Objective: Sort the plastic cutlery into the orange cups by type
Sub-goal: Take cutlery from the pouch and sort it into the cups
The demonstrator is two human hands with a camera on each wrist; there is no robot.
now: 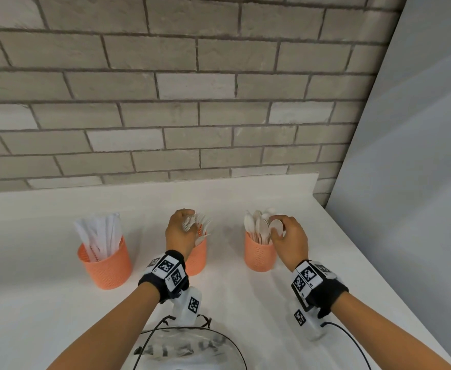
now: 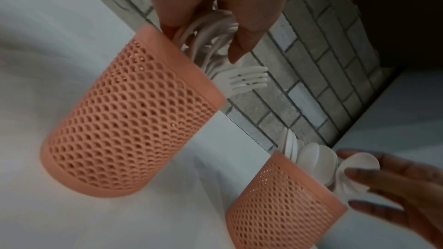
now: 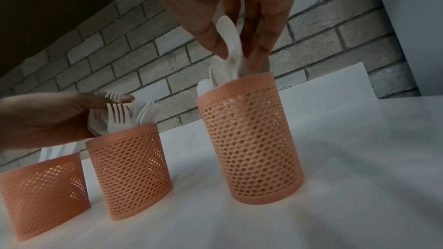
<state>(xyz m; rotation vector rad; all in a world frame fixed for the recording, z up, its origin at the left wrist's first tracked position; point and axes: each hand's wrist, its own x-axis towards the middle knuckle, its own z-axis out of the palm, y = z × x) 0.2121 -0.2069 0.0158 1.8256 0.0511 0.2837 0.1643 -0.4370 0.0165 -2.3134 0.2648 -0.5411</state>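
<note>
Three orange mesh cups stand in a row on the white counter (image 1: 245,303). The left cup (image 1: 107,265) holds white knives (image 1: 101,233). White forks (image 1: 204,222) fill the middle cup (image 1: 199,259), and my left hand (image 1: 188,222) curls over their heads and grips the bunch (image 2: 246,80). In the right cup (image 1: 259,256) stand white spoons (image 1: 255,225). My right hand (image 1: 276,227) is at that cup's rim, its thumb and fingers pinching one spoon (image 3: 230,41) by the bowl, with the handle down in the cup (image 3: 249,139).
A grey brick wall (image 1: 192,102) runs behind the counter and a pale panel (image 1: 419,182) closes the right side. The counter's right edge slants down past my right arm. A clear plastic cover with black cables (image 1: 187,345) lies at the near edge.
</note>
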